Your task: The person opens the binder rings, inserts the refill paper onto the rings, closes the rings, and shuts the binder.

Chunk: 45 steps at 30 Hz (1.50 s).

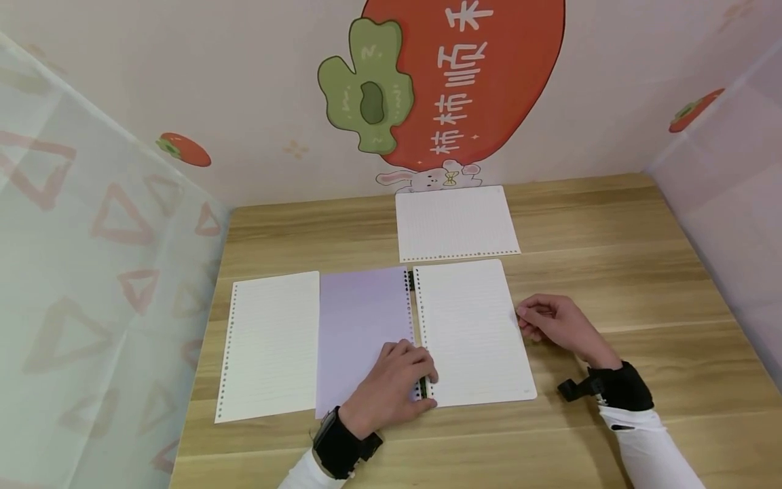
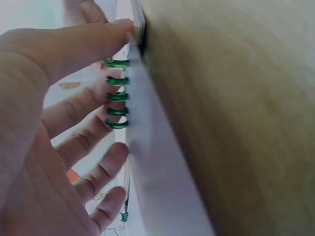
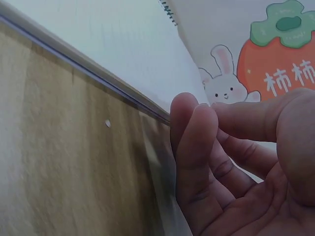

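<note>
A loose-leaf notebook lies open on the table, its purple cover on the left and its stack of lined pages on the right. Green binder rings join the two along the spine. My left hand rests across the lower spine with fingers spread. Its fingertips touch the rings, and the thumb is at the near end of the spine. At the stack's right edge is my right hand, fingers curled. Its thumb and fingertips meet beside that edge; whether paper is between them is hidden.
A loose punched lined sheet lies left of the purple cover. Another punched sheet lies behind the notebook, near the printed back wall. Bare wooden table extends to the right. Fabric walls enclose both sides.
</note>
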Motion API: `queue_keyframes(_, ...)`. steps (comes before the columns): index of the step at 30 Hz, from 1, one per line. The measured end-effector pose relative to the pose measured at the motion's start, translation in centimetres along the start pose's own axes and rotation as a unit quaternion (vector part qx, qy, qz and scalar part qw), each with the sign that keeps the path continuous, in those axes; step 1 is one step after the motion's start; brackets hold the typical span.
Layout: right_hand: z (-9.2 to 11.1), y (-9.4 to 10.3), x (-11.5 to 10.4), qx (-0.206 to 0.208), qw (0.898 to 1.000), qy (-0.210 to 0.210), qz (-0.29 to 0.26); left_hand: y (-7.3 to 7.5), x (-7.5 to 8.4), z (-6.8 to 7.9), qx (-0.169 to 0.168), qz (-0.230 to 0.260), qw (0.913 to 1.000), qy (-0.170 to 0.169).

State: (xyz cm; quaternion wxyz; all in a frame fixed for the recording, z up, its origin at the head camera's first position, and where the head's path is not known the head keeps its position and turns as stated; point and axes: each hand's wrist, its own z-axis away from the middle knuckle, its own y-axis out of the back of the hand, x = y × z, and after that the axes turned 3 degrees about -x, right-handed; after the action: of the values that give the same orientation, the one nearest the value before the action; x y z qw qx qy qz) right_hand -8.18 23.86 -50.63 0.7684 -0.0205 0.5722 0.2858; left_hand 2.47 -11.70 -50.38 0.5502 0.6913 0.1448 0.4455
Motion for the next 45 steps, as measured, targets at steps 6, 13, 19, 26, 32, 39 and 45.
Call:
queue_keyframes(6, -0.1, -0.5, -0.1, -0.004, 1.0, 0.0, 0.001, 0.0, 0.3, -0.5, -0.008, -0.011, 0.9999, 0.004)
queue_keyframes(13, -1.2, 0.2, -0.4, 0.023, 0.996, 0.059, 0.066, 0.4, 0.7, -1.1, -0.031, -0.038, 0.9988, -0.003)
queue_keyframes(19, -3.5, 1.2, -1.9, 0.102, 0.957, 0.182, 0.202, 1.5, 0.0, -3.0, -0.046, 0.02, 0.9985, -0.023)
queue_keyframes(26, -6.8, 1.9, -3.6, 0.074, 0.919, 0.203, 0.329, 3.7, -1.7, -9.7, 0.003, -0.01, 0.9982, 0.059)
queue_keyframes(32, -8.1, 1.8, -3.3, 0.036, 0.916, 0.176, 0.359, 3.8, -3.1, -14.9, 0.012, -0.08, 0.987, 0.138)
queue_keyframes(39, -8.6, 1.4, -2.1, 0.07, 0.903, 0.198, 0.376, 3.1, -3.6, -16.9, -0.03, -0.121, 0.9765, 0.176)
queue_keyframes(45, -8.3, 2.1, -1.5, 0.104, 0.9, 0.196, 0.375, 2.6, -3.3, -18.1, -0.038, -0.149, 0.9752, 0.159)
